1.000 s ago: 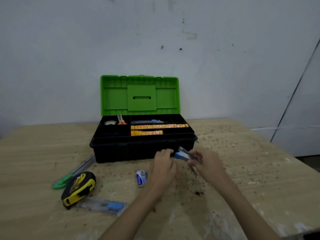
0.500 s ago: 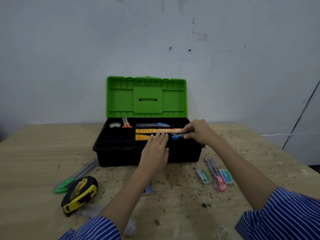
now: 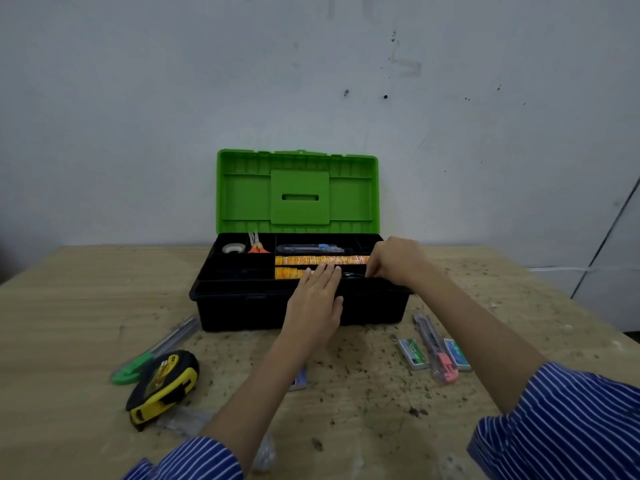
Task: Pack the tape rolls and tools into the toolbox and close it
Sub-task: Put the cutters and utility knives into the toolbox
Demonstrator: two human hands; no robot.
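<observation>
On the worktop our toolbox stands open, lid up. Our left hand lies flat, released, over its front rim. Our right hand pinches a thin dark tool, which lies lengthwise along the front tray; what it is, we cannot tell. The pink cutter on the worktop, pointing away from us, lies nearer our right grip.

Single head-worn view, looking forward and down, near the wooden table
</observation>
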